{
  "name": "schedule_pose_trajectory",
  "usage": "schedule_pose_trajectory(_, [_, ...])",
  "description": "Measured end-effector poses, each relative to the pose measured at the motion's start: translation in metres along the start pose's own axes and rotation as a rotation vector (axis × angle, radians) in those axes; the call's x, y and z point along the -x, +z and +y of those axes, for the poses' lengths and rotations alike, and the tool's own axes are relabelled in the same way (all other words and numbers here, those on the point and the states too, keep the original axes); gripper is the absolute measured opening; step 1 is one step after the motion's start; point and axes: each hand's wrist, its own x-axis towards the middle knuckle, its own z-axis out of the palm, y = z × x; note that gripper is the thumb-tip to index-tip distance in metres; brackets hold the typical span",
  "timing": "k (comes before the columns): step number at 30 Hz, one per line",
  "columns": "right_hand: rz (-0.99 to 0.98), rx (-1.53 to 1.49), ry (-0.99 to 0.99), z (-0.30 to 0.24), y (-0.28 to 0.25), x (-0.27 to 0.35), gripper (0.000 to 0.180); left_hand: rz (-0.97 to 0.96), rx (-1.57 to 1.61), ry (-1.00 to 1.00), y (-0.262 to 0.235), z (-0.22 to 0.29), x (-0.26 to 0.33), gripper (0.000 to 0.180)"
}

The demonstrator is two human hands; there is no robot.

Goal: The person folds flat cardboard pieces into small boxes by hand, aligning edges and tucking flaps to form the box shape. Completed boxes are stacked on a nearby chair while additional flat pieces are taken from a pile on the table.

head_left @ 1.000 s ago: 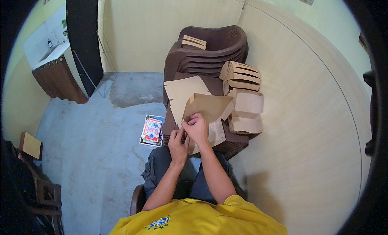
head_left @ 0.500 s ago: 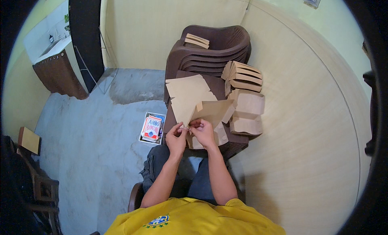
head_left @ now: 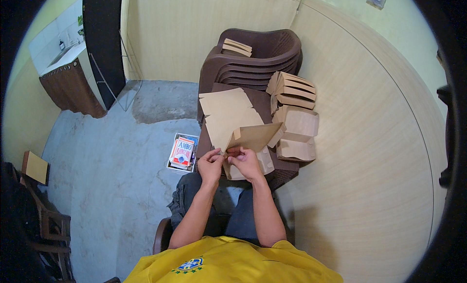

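Observation:
A partly folded brown cardboard box point(head_left: 255, 137) rests near the front of the dark brown table, its lid panel raised. Both hands meet at its near left corner. My left hand point(head_left: 211, 164) pinches the corner flap from the left side, fingers closed. From the right, my right hand point(head_left: 246, 164) curls its fingers inside that corner, with the thumb pressing the cardboard. The exact fold between the fingertips is too small to make out. Just beyond lies a flat, unfolded cardboard sheet point(head_left: 228, 110) with notched edges.
Right of the table stand an open folded box point(head_left: 299, 125) and stacked boxes point(head_left: 293, 91). Behind, stacked brown plastic chairs point(head_left: 258, 59) hold more folded cardboard point(head_left: 237, 48). On the floor at left is a white bin point(head_left: 183, 153) with a printed packet. A plain wall point(head_left: 369, 137) closes off the right.
The raised lid panel has shifted slightly, and the fingers have adjusted a little at the corner. Both hands stay in nearly the same place.

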Motion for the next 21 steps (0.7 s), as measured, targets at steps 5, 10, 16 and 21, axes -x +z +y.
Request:
schedule_pose_trajectory(5, [-0.014,0.016,-0.021,0.005,0.0,-0.001,0.03,0.001,-0.148,0.013,0.0,-0.004,-0.002,0.034])
schedule_pose_trajectory(10, [0.047,-0.228,0.084,0.018,0.007,-0.005,0.022,0.065,-0.195,0.071,0.001,-0.006,-0.002,0.032])
schedule_pose_trajectory(16, [0.119,-0.041,0.124,0.032,0.014,-0.006,0.017,0.114,-0.229,0.214,0.002,-0.016,0.007,0.032])
schedule_pose_trajectory(21, [0.244,-0.116,0.148,0.034,0.021,-0.008,0.014,0.054,-0.357,0.291,-0.003,-0.012,0.013,0.03])
